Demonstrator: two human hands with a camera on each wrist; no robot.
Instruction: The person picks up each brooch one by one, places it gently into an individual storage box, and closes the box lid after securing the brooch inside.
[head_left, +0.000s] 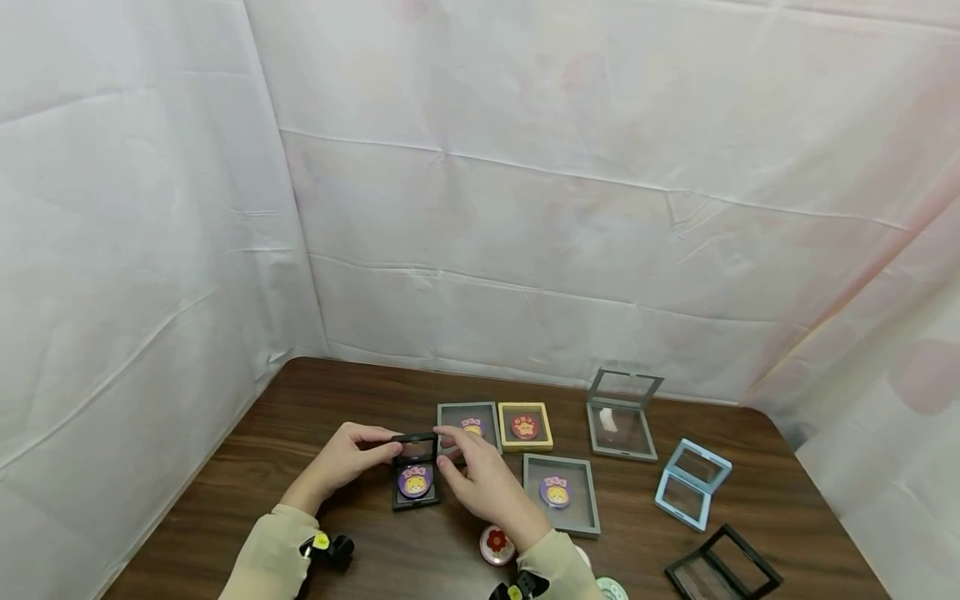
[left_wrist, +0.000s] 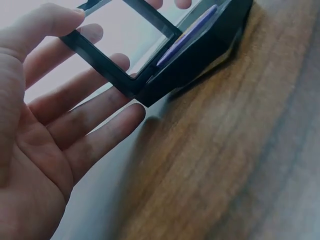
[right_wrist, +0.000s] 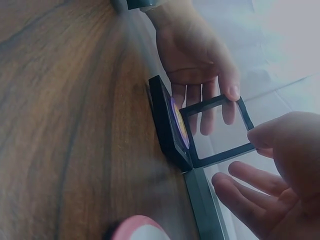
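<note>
Between the hands a small black hinged display case [head_left: 417, 504] stands on the table with its clear-windowed lid raised. A round purple badge [head_left: 415, 481] with a yellow animal face lies in its base. The left hand [head_left: 341, 467] pinches the lid's left edge between thumb and forefinger; its other fingers extend behind the window in the left wrist view. On the opposite edge of the lid, the right hand [head_left: 487, 487] pinches the frame [right_wrist: 225, 156] with thumb and forefinger, the remaining fingers loosely bent.
Behind and right are a grey case [head_left: 444, 408], a yellow case [head_left: 525, 447] and another grey case [head_left: 577, 518], each with a badge. Farther right stand open grey [head_left: 622, 454], light blue [head_left: 681, 473] and black [head_left: 723, 571] cases. A red-flower badge [head_left: 497, 545] lies near the right wrist.
</note>
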